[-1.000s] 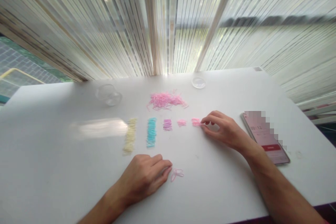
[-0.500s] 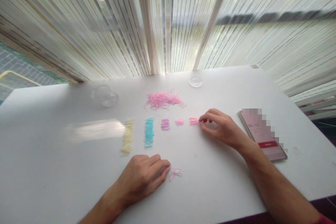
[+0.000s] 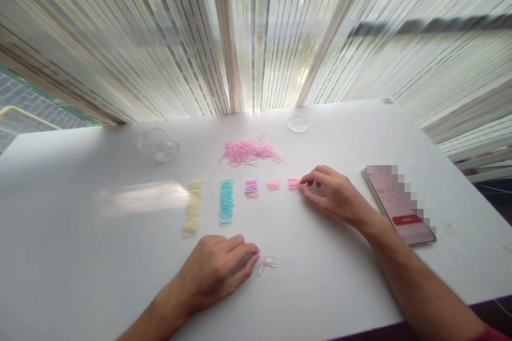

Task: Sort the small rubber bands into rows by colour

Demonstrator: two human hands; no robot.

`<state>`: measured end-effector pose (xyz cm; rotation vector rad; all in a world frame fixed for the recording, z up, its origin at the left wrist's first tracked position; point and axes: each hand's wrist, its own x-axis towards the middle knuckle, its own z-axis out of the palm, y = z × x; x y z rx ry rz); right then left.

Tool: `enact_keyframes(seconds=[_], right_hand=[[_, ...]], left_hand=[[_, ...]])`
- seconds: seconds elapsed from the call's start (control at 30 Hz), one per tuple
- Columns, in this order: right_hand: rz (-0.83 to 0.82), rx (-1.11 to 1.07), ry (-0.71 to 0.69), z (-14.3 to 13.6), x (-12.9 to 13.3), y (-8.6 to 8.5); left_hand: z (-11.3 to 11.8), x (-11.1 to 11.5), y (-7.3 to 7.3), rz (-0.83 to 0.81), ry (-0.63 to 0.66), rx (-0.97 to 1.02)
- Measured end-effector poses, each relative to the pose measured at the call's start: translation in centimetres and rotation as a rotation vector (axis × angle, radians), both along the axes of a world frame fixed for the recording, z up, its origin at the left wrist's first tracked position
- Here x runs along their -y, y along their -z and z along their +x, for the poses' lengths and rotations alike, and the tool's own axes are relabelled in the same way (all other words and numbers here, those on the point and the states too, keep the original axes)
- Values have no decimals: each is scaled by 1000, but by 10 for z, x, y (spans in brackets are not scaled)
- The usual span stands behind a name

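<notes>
At the right end of a row of bundles [image 3: 226, 201], spaced likely to prevent mixing, my right hand [image 3: 335, 194], fingertips narrow, meets pink bands [image 3: 293, 184]; nearer, my left hand [image 3: 222, 266], also narrow, rests beside loose loops [image 3: 265, 261]. Whether either closes on one, I cannot tell.

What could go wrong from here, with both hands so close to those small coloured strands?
The right hand has its fingertips at the small bright-pink group of thin strands, so a nudge might skew it. The left hand is beside the pale-pink thin loops and could brush them aside. The small light-pink cluster of strands lies near the bright-pink group, so these similar colours might get mixed.
</notes>
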<state>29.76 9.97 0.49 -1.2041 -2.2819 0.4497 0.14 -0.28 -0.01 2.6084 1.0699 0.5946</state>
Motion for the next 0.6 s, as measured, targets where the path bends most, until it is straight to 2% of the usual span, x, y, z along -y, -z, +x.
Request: enact_keyframes(seconds=[0.6], right_hand=[[75, -38, 14, -3, 0, 3]], left_hand=[[-1, 0, 1, -10, 5, -3]])
